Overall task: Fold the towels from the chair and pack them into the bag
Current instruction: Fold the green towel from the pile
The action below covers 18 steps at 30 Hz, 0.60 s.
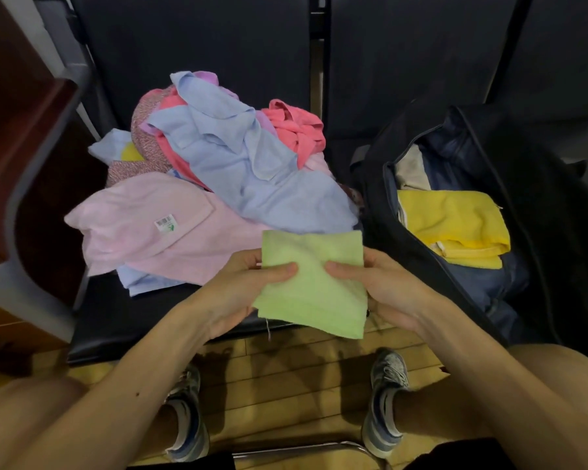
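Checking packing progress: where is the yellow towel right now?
In the head view, the yellow towel lies folded inside the open dark bag on the right, beside the towel pile on the chair.

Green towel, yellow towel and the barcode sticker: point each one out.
green towel [314,286]: head view, middle of the cloth between both thumbs.
yellow towel [455,222]: head view, top face of the folded towel in the bag.
barcode sticker [165,223]: head view, its centre, on the pink towel.
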Each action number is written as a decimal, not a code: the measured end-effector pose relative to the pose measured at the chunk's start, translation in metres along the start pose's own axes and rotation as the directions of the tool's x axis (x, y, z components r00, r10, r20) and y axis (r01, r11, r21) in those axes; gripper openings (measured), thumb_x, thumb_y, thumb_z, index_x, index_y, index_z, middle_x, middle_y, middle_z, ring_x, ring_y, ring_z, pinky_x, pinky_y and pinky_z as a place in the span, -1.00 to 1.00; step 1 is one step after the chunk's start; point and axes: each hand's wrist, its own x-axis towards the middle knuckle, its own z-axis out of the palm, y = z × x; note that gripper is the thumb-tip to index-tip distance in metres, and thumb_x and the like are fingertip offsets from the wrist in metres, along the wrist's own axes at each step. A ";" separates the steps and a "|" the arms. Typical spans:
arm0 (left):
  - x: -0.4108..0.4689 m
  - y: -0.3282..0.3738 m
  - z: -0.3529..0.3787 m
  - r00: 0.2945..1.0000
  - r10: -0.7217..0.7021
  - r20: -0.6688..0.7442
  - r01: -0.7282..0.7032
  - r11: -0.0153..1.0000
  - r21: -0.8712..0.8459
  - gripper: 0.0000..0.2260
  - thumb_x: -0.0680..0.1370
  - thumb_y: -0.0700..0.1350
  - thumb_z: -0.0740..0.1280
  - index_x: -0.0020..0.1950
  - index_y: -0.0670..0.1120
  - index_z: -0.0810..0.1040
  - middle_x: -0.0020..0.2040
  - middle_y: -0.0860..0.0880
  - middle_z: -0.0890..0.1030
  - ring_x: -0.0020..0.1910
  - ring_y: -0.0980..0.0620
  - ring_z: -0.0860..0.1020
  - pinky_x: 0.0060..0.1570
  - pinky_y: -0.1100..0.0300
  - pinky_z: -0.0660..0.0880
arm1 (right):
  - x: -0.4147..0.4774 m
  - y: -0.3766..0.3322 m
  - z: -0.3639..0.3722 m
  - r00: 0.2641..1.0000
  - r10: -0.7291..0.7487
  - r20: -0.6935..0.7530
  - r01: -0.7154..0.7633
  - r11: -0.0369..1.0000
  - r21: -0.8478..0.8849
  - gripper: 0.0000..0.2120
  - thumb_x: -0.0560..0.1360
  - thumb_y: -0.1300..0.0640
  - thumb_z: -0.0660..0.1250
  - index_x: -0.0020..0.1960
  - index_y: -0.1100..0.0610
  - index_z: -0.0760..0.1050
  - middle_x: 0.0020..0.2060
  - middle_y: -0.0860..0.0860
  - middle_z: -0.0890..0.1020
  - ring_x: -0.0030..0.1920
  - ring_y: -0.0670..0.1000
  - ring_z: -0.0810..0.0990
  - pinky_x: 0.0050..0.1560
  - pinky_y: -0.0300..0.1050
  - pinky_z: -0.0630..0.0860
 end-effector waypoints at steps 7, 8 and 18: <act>-0.001 0.000 -0.007 0.999 0.029 -0.044 -0.028 0.999 0.028 -0.79 0.57 -0.22 0.35 0.18 -0.21 0.63 0.10 -0.16 0.70 0.10 -0.12 0.67 0.06 0.08 0.62 | -0.006 -0.006 -0.009 0.996 -0.004 0.085 0.005 1.000 -0.010 -0.51 0.40 0.25 0.43 0.31 0.03 0.51 0.16 0.02 0.68 0.14 0.06 0.67 -0.02 -0.05 0.66; 0.000 0.000 -0.008 0.999 0.029 -0.038 -0.028 0.999 0.024 -0.79 0.58 -0.22 0.34 0.18 -0.21 0.63 0.11 -0.16 0.69 0.11 -0.11 0.67 0.08 0.08 0.62 | -0.007 -0.007 -0.009 0.997 -0.022 0.078 0.022 1.000 0.000 -0.53 0.43 0.27 0.41 0.30 0.01 0.51 0.15 0.01 0.68 0.13 0.05 0.67 -0.06 -0.07 0.66; 0.001 0.003 -0.010 0.996 0.085 0.028 -0.073 0.958 -0.277 -0.71 0.52 -0.31 0.27 0.23 -0.22 0.59 0.15 -0.19 0.67 0.09 -0.10 0.67 -0.03 0.13 0.65 | -0.013 -0.015 -0.006 0.987 -0.159 0.000 0.159 0.984 0.079 -0.73 0.51 0.38 0.28 0.00 0.10 0.67 -0.05 0.04 0.74 -0.06 0.00 0.72 -0.14 -0.16 0.67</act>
